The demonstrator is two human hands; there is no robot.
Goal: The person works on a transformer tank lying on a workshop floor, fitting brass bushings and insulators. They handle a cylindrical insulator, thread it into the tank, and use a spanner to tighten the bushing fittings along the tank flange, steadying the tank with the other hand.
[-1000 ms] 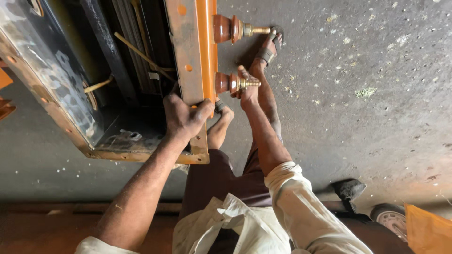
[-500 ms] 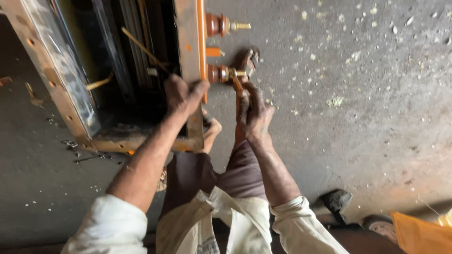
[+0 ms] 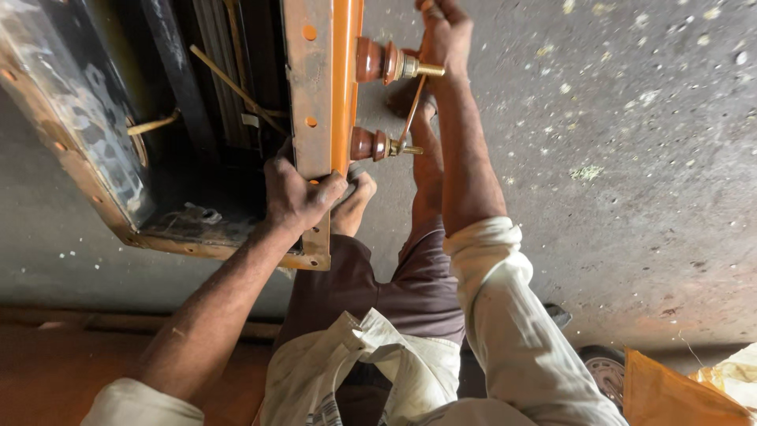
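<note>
Grey speckled concrete floor [image 3: 631, 158] under everything; open metal tank [image 3: 197, 118] with orange flange [image 3: 327, 87] lying on it, two brown insulators [image 3: 378, 61] sticking out of the flange toward the right hand; since half a second ago the view has come closer and the right hand [image 3: 445, 31] has gone up from the lower insulator [image 3: 367, 144] to beside the upper one's brass stud [image 3: 426, 69]; left hand [image 3: 296, 193] has stayed on the flange edge; left hand now clenched over the flange just below the lower insulator, thumb on the inner side, forearm running down-left; right arm stretched straight up, sleeve rolled at the elbow; right hand curled, partly cut by the top edge, fingers closed on a thin rod [image 3: 410, 114] running down to the lower stud; bare feet by the flange, between the two arms.
</note>
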